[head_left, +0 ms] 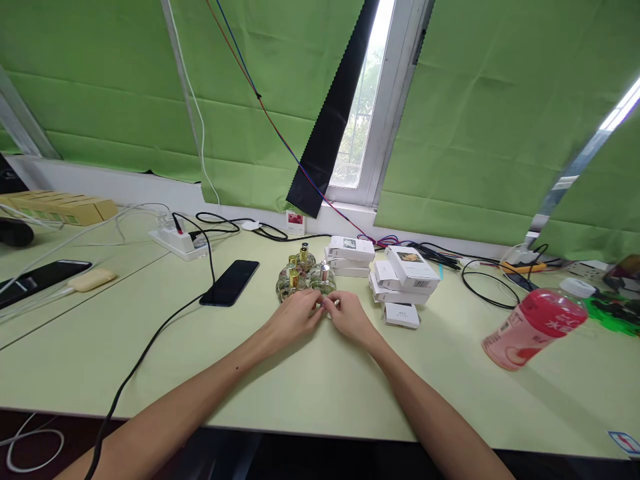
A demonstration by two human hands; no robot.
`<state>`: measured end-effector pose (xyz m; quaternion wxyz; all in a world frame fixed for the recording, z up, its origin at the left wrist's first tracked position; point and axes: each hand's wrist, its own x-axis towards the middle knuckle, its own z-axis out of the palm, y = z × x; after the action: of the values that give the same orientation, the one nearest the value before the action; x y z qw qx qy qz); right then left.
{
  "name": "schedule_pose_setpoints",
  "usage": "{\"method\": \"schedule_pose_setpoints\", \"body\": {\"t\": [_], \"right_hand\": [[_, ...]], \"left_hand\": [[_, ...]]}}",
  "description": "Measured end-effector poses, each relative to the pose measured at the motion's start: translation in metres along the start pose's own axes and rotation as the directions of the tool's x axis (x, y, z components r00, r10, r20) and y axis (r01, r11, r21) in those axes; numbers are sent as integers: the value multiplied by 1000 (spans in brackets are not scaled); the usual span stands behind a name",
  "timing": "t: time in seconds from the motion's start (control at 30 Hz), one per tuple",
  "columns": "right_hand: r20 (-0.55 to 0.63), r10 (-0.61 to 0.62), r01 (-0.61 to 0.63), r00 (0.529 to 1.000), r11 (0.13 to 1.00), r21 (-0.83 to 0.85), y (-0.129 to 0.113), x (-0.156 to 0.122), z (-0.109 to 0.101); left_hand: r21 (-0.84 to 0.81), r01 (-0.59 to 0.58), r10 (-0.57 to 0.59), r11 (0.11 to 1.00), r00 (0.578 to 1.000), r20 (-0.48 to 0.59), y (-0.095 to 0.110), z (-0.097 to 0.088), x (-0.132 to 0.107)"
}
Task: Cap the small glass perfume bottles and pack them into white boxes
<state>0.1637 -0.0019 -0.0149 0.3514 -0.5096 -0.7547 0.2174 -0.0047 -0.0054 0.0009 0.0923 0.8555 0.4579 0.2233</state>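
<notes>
Glass bottles (315, 275), you say: where are they, and what are the hands doing?

Starting nearest: two bare forearms reach over the front edge of a pale yellow-green table (300, 387), and the left hand (303, 311) and right hand (347, 315) meet in the middle. Their fingertips are pressed together, curled inward; if they pinch something, it is too small and hidden to tell. The bottles stand upright just beyond, rounded, with gold and silver tops.

Why so tightly grouped?

Probably to have them all within short reach of both hands. Meeting low, close to the tabletop, likely helps steady the fingers.

And round about?

Well off to the right is a pink drink bottle (535, 327), likely out of the elbows' way; it looks tilted, though the wide lens may cause that. White boxes (403, 283) sit nearer, in two uneven stacks, seemingly set aside to leave room. On the left, a dark phone (230, 283) lies flat, a black cable (150, 333) passing its edge.

And the far side?

A white power strip (179, 243) and loose cords, then green blinds (475, 100), with a bright window (367, 107) in the gap between them
</notes>
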Motion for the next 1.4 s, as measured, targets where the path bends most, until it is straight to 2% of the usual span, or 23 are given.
{"method": "schedule_pose_setpoints", "body": {"t": [0.23, 0.43, 0.6, 0.87, 1.17, 1.4], "right_hand": [[-18, -22, 21, 1000, 999, -38, -1, -1, -2], [-133, 62, -85, 989, 981, -172, -2, 0, -9], [-193, 67, -113, 979, 965, -237, 5, 3, -11], [-201, 29, -81, 979, 962, -261, 21, 14, -10], [-156, 34, -68, 987, 974, -218, 35, 20, -5], [-123, 78, -103, 989, 972, -210, 39, 23, -4]], "left_hand": [[19, -2, 2, 1000, 1000, -13, 0, 0, 0], [30, -14, 14, 999, 1000, -12, 2, -2, 0], [23, 7, -7, 1000, 1000, 5, 5, -4, -1], [20, 19, -20, 1000, 999, 30, 7, -4, -1], [14, 25, -26, 1000, 999, 44, 9, -4, -1], [13, 13, -14, 1000, 998, 56, 9, -3, -1]]}}
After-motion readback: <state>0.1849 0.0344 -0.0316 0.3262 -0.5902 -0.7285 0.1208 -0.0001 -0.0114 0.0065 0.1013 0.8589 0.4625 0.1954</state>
